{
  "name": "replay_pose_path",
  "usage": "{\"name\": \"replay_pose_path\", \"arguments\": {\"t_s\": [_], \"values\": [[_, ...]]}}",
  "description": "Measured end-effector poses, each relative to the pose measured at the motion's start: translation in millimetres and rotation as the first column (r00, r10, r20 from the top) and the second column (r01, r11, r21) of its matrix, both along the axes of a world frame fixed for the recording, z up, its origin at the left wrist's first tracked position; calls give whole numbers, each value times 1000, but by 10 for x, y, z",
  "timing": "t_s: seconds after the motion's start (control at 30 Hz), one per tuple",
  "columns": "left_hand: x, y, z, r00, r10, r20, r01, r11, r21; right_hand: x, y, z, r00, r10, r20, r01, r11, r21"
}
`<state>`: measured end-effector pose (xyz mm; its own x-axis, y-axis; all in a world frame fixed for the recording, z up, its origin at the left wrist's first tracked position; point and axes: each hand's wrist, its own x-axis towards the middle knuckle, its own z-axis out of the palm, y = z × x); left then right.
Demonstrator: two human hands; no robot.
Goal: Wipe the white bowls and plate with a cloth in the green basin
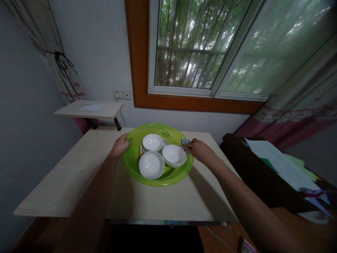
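A round green plastic basin (pixel 158 182) is over the wooden desk, with several white bowls inside. One white bowl (pixel 152 165) is at the front, another white bowl (pixel 174 155) to the right, and a white bowl (pixel 152 142) at the back that seems stacked on something. My left hand (pixel 121 144) grips the basin's left rim, fingers partly hidden by it. At the right rim, my right hand (pixel 196 147) is closed on a grey cloth (pixel 185 142). Whether that hand also grips the rim I cannot tell.
The pale wooden desk (pixel 147 205) carries a small raised shelf (pixel 105 109) at its back left, with a white paper (pixel 91 107) on it. A dark brown piece of furniture (pixel 244 168) holding papers (pixel 279 161) stands at right. Behind are a wall socket (pixel 117 94) and a window.
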<state>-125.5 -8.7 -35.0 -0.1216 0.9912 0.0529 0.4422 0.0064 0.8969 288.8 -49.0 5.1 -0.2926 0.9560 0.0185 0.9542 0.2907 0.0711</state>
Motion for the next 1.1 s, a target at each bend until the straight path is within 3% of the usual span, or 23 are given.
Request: {"name": "replay_pose_path", "arguments": {"t_s": [0.23,0.43,0.57,0.7,0.87,1.1], "values": [[22,-55,81,1000,-30,4,30,998,-50,-135,308,49,998,-38,60,36,999,21],[-23,-5,14,999,-45,-28,45,999,-21,-395,681,81,993,32,110,-32,999,3],[-35,12,-37,999,-20,-27,20,1000,-11,-441,763,22,992,81,101,-87,995,57],[-7,-4,-62,997,-21,77,22,1000,-12,-286,672,-21,989,113,99,-121,989,80],[33,-16,-92,978,-14,208,18,1000,-17,-68,354,41,982,169,85,-174,983,56],[76,-64,-93,986,60,154,-57,998,-22,-113,-72,118,989,113,97,-118,992,52]]}}
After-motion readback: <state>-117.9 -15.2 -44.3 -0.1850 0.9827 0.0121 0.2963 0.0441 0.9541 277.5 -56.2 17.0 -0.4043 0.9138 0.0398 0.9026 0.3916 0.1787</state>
